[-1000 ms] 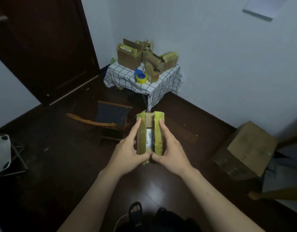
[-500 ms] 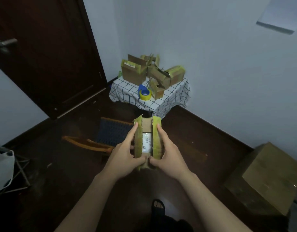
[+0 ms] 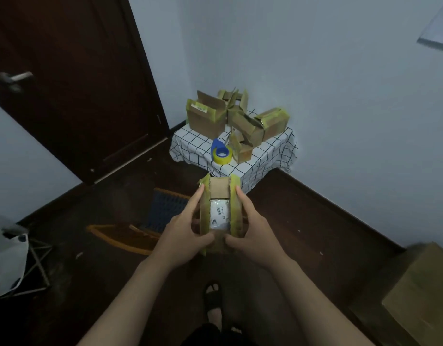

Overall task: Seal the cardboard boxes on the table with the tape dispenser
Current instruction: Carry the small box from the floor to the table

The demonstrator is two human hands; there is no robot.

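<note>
Door point(image 3: 78, 83): dark, closed, at the left edge of the view. It now sits further to the side than a second ago, as the view swings towards the corner.
Low chair point(image 3: 165, 208): between the person and the table, partly behind the left forearm.
Left hand point(image 3: 185, 231): grips the left side of the small box, forefinger laid straight along the raised flap and thumb pressed on the near end. The grip is unchanged.
Small box point(image 3: 219, 189): carried in the air between both hands, well short of the table. Its two long flaps still stand up and a white labelled packet point(image 3: 219, 216) shows inside.
Tape dispenser point(image 3: 221, 153): blue, with a yellow roll, lying untouched near the table's front edge. It looms larger than before, so the person is walking towards it.
Right hand point(image 3: 255, 233): mirrors the left, holding the right flap with its thumb on the near end.
Table point(image 3: 270, 158): check-clothed, bearing several open boxes point(image 3: 206, 118).
Large box point(image 3: 420, 295): on the floor at far right.
Meaning: probably an approach. No taping has begun, and a hand must come free for the dispenser.
</note>
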